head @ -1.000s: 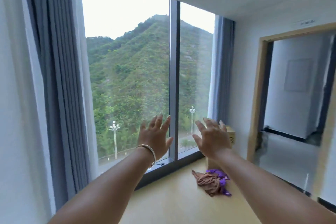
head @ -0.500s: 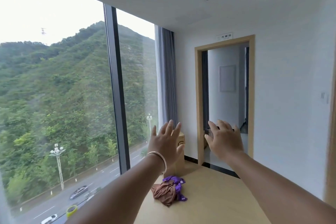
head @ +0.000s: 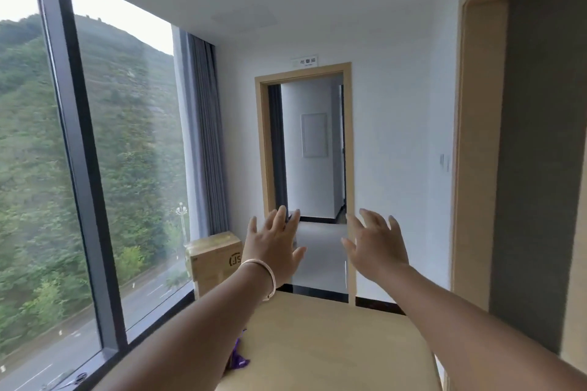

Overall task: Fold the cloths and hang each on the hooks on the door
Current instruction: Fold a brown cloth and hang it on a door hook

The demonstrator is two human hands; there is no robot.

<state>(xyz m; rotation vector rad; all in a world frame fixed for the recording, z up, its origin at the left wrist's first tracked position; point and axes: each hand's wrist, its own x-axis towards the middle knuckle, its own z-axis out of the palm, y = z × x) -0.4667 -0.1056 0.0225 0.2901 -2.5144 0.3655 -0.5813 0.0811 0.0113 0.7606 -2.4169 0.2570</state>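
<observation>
Soft window (head: pixel 95 152) daylight (perhaps slightly blurred)

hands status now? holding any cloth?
Left hand: open, fingers spread, raised in the air, holding nothing.
Right hand: open, fingers spread, raised in the air, holding nothing.

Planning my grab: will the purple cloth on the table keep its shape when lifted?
Probably not. The purple cloth lies crumpled on the table, so it likely flops and drapes. It looks thin, so probably light. The left forearm hides most of it.
</observation>
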